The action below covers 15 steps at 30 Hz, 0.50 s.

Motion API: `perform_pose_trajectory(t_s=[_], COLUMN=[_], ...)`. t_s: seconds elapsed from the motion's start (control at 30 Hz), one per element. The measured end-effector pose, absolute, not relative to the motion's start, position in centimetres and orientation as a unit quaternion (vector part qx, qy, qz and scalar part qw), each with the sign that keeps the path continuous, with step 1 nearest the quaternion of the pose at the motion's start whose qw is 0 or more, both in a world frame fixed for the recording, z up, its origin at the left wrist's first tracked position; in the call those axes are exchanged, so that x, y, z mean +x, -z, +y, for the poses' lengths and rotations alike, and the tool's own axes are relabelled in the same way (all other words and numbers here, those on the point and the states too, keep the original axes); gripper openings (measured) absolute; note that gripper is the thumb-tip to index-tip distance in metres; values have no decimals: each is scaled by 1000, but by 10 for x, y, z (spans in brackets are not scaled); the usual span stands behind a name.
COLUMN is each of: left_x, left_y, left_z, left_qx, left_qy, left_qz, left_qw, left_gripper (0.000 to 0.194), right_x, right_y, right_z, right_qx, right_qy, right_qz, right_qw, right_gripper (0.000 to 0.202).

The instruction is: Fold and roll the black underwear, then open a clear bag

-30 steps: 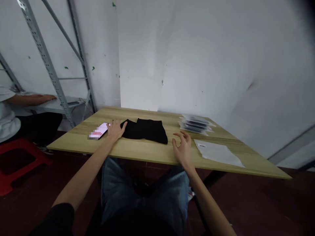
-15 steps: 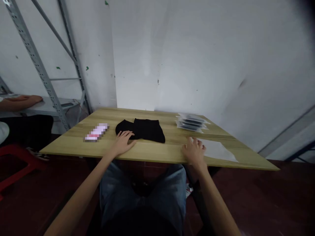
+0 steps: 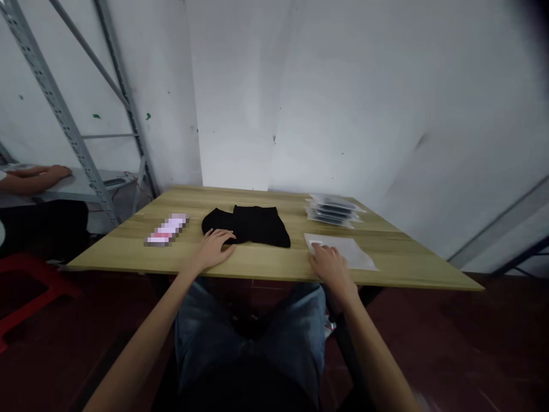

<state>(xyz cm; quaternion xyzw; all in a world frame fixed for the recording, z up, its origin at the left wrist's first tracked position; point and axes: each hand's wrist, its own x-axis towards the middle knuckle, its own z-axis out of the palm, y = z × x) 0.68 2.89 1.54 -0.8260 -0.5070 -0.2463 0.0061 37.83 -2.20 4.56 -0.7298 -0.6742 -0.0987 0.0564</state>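
In the head view, the left hand (image 3: 212,250) rests on the near left edge of the black cloth (image 3: 261,224), grip apart; the cloth lies on the desk (image 3: 266,265) between a phone (image 3: 168,229) and the stacked packets (image 3: 332,212). The right hand (image 3: 332,266) touches the white bag (image 3: 359,254); whether its grip is together, I cannot tell.

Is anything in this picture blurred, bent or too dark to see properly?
In the head view, coarse square blocks mask the phone, and the black cloth shows little detail in the dim light; also in the head view, the upper right corner darkens, and the metal upright slants, perhaps from lens distortion.
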Motion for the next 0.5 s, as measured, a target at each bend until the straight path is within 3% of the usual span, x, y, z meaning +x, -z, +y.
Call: perform_pose_trajectory(t_s=[0.23,0.37,0.5], left_x=[7,14,26], left_y=[-18,-34,-59], left_z=[5,25,94], left_qx=[-835,-814,-766], left_qy=[256,321,372], left_qz=[-487,-483,-524], left_qw=[18,30,22], left_gripper=[33,37,37], right_x=[386,388,366], right_y=[-41,-46,-63], right_z=[-22,4,75], right_qx=[-753,-703,-646], right_qy=[102,109,-41], right_qz=[-649,-697,-748], right_qw=[48,90,147], right_gripper=[34,35,43])
